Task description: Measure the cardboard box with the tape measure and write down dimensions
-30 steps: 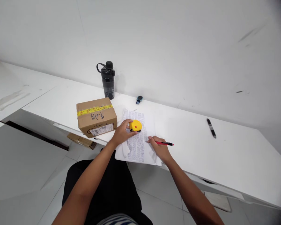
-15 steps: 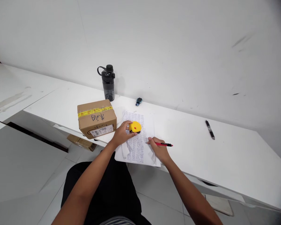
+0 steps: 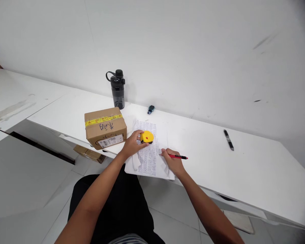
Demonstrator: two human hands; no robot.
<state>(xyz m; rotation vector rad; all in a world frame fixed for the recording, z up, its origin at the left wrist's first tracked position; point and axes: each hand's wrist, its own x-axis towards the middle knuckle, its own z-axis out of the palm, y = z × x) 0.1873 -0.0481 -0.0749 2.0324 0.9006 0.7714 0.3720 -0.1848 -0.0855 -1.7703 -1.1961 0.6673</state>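
Note:
My left hand [image 3: 132, 145] is closed around the left side of a yellow tape measure [image 3: 147, 136], thumb below and fingers above. The tape measure rests on a sheet of paper [image 3: 148, 164] covered in dense columns of handwriting. A red and black pen [image 3: 178, 156] is gripped in my right hand [image 3: 173, 162], its tip pointing left at the right-hand part of the paper. Whether the tip touches the sheet I cannot tell. Several sheets seem to lie stacked, with crumpled or folded edges near the front of the table.
A taped cardboard box [image 3: 105, 128] stands left of the paper, with a dark water bottle [image 3: 117, 89] behind it. Near the wall lies a small dark watch-like object [image 3: 150, 109]. A black pen [image 3: 228, 140] lies to the right on the white table [image 3: 259, 173]. Another carton [image 3: 88, 154] is below.
The view has shifted very slightly. Both hands keep their grips and places, and nothing else has visibly moved.

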